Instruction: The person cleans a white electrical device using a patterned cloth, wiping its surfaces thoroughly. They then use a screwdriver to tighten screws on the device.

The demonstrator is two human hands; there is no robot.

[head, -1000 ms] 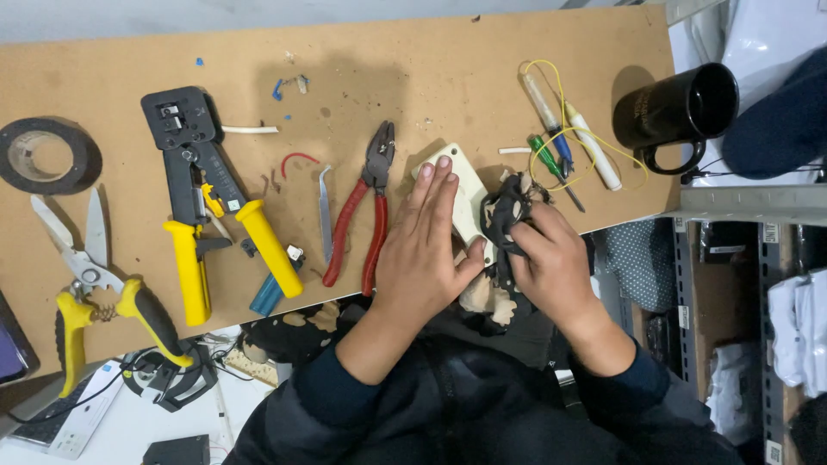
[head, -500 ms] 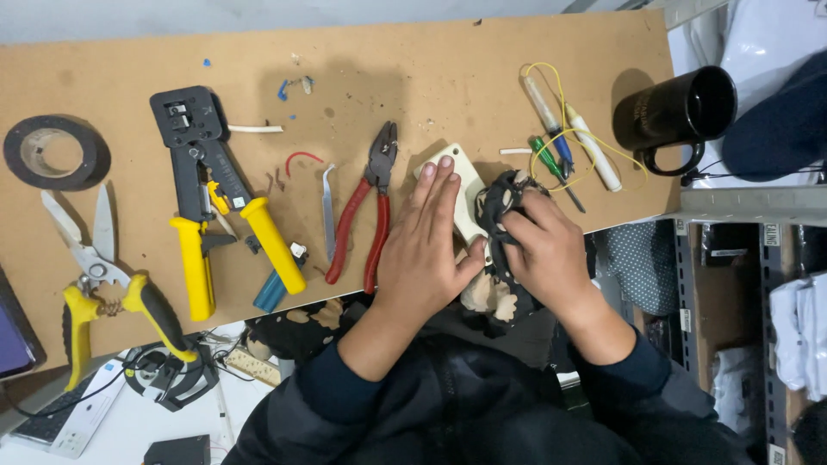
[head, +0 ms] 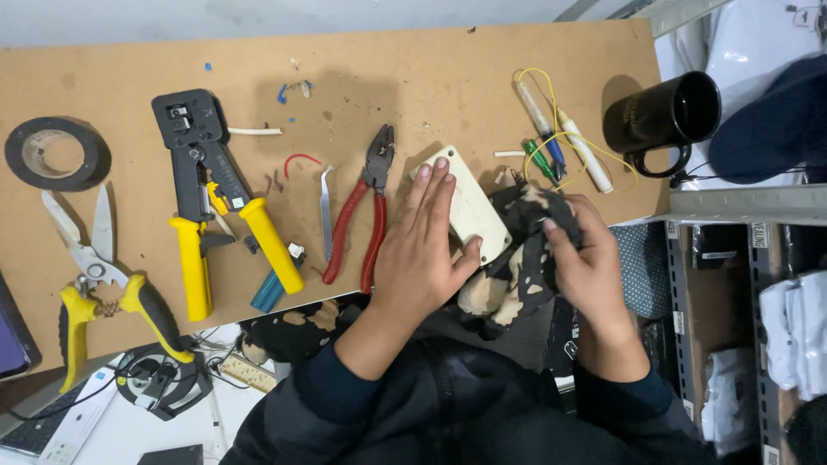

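Left hand (head: 422,250) flat, fingers (head: 435,185) extended; right hand (head: 586,258) curled, fingers closed.

Even, fairly bright indoor light falls from above onto the brown table (head: 482,60). Shadows are soft and short: a dim patch lies beside the black mug (head: 663,116) near the table's right edge, another under the red-handled pliers (head: 362,207). No strong glare. The picture is sharp throughout, with mild bending of lines toward the edges.
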